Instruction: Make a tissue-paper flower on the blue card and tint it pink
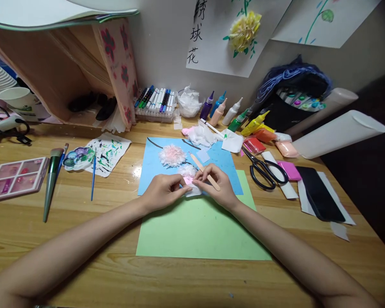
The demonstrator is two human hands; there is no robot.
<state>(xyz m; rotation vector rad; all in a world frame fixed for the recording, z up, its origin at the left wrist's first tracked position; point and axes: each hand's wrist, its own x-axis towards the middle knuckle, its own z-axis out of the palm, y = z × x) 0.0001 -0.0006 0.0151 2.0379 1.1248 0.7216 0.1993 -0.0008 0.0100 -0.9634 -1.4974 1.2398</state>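
Both hands meet over the lower edge of a blue sheet (218, 164). My left hand (162, 190) is closed, its thumb and forefinger pinching a small piece of white tissue paper (194, 190). From the other side, my right hand (220, 188) pinches the same piece, while a wooden craft stick (197, 161) lies slantwise between its fingers. Just beyond the fingertips is a whitish paper flower (186, 170) with pink at its near side, partly hidden by the hands. A fuller pale pink paper flower (172, 155) sits on the sheet, with dark painted branch lines nearby.
A green sheet (202, 231) lies under the blue one. Black scissors (263, 169), a phone (321, 192) and clay packets (255, 145) are on the right. Paint bottles (218, 112) and markers (157, 99) line the back. Brushes (52, 184) and a paint palette (78, 158) lie left.
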